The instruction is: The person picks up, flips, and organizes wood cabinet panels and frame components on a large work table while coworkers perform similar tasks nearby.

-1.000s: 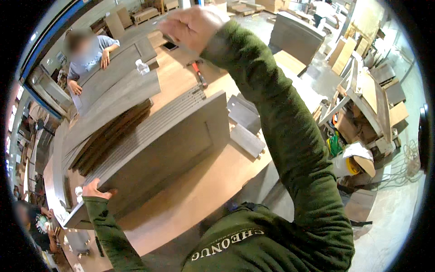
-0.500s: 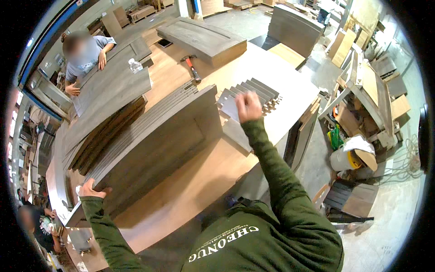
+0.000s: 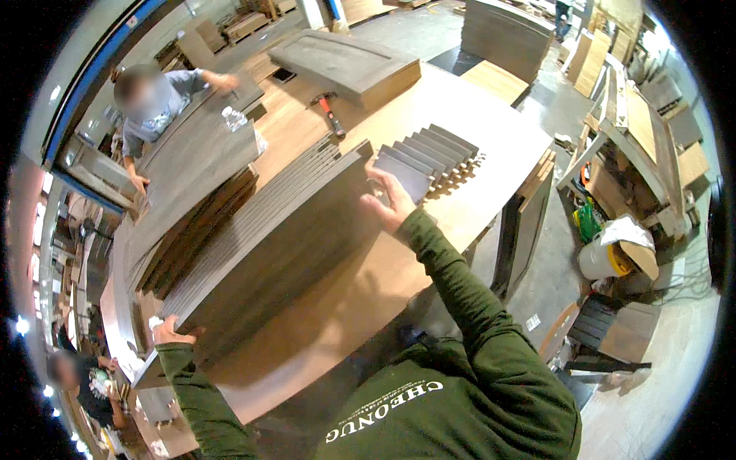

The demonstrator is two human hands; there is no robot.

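A row of grey wooden door panels stands on edge on the worktable, and the nearest grey door panel (image 3: 284, 245) turns its broad face toward me. At its near left end, my left hand (image 3: 175, 331) is closed over the panel's edge, with the thumb on the face. My right hand (image 3: 389, 201) grips the far right end, thumb toward me and fingers bent round the edge, partly hidden. Just beyond that hand, several small grey boards (image 3: 433, 157) lean in an overlapping row.
A hammer (image 3: 330, 115) lies past the panels, near a flat stack of panels (image 3: 345, 65). On the left, a person (image 3: 153, 100) leans over another panel stack (image 3: 207, 153) bearing a clear plastic bottle (image 3: 234, 117). A white bucket (image 3: 602, 261) stands on the floor at right.
My right hand has come down from above the small boards to the panel's far end. A loose grey board no longer shows there. The person at left has reached one arm out.
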